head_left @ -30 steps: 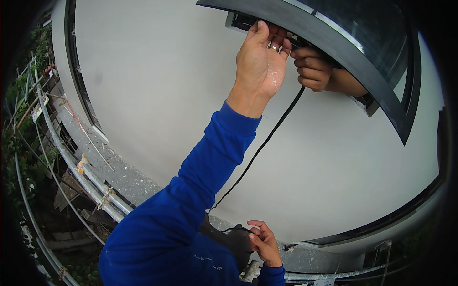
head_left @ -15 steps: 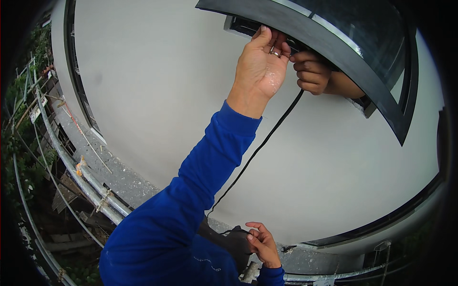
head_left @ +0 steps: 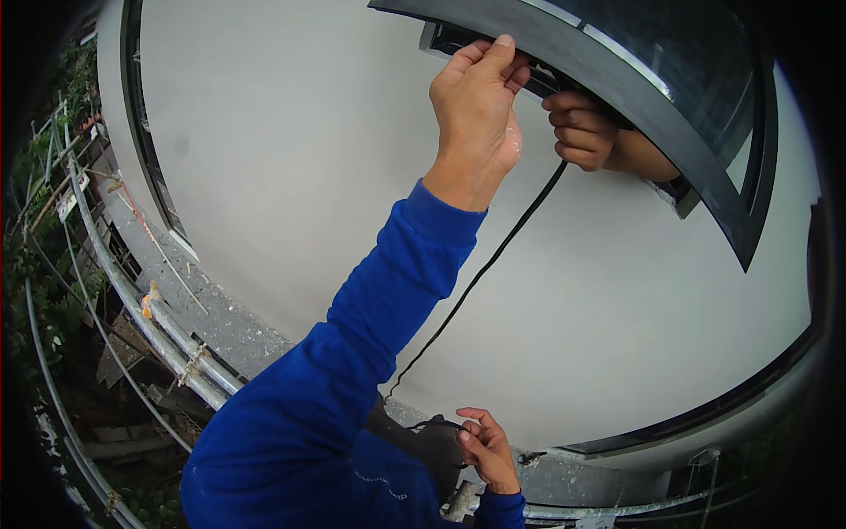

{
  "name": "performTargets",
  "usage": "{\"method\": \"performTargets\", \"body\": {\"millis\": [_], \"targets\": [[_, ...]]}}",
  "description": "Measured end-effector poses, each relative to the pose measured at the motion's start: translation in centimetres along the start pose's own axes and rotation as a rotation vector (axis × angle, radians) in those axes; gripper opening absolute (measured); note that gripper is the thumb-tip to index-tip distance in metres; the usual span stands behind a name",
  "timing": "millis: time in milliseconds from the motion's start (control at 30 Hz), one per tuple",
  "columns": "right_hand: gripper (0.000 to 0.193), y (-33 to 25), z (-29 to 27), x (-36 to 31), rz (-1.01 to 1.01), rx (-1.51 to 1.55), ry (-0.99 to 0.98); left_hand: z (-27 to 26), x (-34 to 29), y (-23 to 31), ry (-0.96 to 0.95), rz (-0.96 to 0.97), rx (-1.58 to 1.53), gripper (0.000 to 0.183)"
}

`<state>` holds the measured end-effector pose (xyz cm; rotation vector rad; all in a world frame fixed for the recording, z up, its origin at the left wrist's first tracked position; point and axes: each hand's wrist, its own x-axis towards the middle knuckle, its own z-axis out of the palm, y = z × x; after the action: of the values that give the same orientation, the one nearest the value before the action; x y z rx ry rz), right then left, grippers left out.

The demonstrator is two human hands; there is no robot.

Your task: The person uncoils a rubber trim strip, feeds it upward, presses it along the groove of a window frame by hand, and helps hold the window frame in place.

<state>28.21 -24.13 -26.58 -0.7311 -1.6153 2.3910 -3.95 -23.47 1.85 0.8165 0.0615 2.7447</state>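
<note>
My left hand (head_left: 476, 97) is raised to the lower edge of a dark-framed, outward-tilted window sash (head_left: 564, 55). Its fingers are curled and the thumb lies against the frame's edge; what they pinch is hidden. Just right of it, another person's hand (head_left: 583, 132) reaches out through the window gap, closed around a black cable (head_left: 507, 247). The cable hangs down the wall toward my body. Low in the view, my right hand (head_left: 492, 454) pinches the thin black cable between thumb and finger, beside a dark grey bulky thing (head_left: 438, 450) at my front.
A smooth pale wall (head_left: 291, 176) curves across the view, with another dark window frame (head_left: 141, 123) at its left. Metal scaffold pipes (head_left: 119, 273) run along the left and bottom, with a speckled concrete ledge (head_left: 233, 331) between them and the wall. Plants and debris lie beyond the pipes.
My left hand has turned from palm showing to its back, with the thumb now on the sash edge. The other person's hand still holds the cable. My right hand stays put.
</note>
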Motion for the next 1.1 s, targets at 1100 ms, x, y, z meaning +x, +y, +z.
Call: {"method": "performTargets", "body": {"millis": [1100], "targets": [[0.016, -5.4, -1.9, -2.1, -0.300, -0.559, 0.304, -0.6, -0.1, -0.7, -0.074, 0.072, 0.218, 0.020]]}}
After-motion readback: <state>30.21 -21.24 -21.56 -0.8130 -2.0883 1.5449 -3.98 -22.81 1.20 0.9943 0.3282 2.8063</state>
